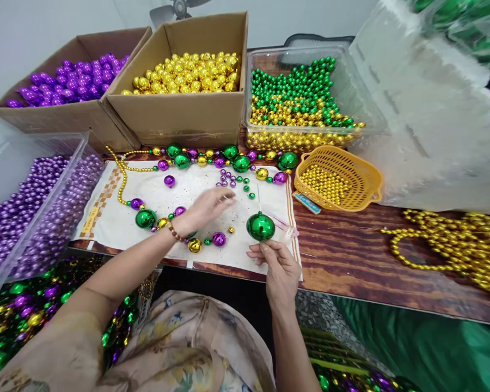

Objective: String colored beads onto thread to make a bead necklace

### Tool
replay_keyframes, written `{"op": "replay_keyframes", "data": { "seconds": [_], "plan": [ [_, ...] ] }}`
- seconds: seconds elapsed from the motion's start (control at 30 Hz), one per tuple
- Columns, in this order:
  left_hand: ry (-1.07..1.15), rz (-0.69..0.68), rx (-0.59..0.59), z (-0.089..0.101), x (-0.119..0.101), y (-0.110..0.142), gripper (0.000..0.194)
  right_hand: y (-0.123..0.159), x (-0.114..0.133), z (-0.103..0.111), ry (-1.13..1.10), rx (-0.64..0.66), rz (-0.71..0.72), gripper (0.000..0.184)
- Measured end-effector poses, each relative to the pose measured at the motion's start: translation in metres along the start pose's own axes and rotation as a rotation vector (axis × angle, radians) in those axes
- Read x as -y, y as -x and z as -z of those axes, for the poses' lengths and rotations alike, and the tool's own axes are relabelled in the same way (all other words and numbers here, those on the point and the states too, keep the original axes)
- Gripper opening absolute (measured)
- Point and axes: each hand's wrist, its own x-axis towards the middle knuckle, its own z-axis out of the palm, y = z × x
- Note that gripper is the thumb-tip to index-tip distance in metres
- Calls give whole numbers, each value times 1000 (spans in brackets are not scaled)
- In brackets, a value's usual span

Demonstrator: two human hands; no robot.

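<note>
My right hand (280, 267) pinches at the underside of a large shiny green ball (261, 226). A thin needle (258, 198) stands upright out of the ball's top. My left hand (210, 208), with a beaded bracelet at the wrist, hovers over the white cloth (147, 182), its fingers stretched to the right and a little apart. Just beyond its fingertips lie small purple beads (227, 175) and small green beads (246, 188). Under the left forearm runs part of a strand with a green ball (146, 218) and a gold ball (194, 245); my arm hides some of it.
Behind the cloth stand boxes of purple balls (73, 81) and gold balls (188, 73), and a clear bin of green and gold beads (294, 81). A purple bead bin (32, 201) is left. Right are a yellow basket (361, 188) and gold bead strings (453, 250).
</note>
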Motion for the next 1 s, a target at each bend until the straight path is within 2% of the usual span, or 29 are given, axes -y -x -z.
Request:
{"op": "replay_keyframes", "data": {
  "seconds": [0.07,0.13,0.23,0.3,0.37,0.5,0.6,0.73,1.0],
  "plan": [
    [-230,-45,-40,22,16,-18,7,-1,-2,0,-6,-4,-12,30],
    [-359,-61,6,37,30,-31,12,-1,-4,-1,2,4,-13,30],
    [-345,-60,32,45,44,-41,9,1,-7,-1,31,12,-3,30],
    [-234,-32,-14,44,45,-42,9,3,-8,0,56,20,11,29],
    [-23,53,-29,40,39,-41,11,4,-9,3,77,40,36,27],
    [535,255,102,27,12,-30,21,7,-6,8,110,73,107,22],
    [777,291,143,16,-5,-20,23,10,-3,12,152,69,157,21],
    [904,309,126,4,-13,-14,19,13,-3,17,188,88,206,19],
    [915,337,41,-7,-18,-12,10,16,-7,18,205,99,200,17]
  ]
}}
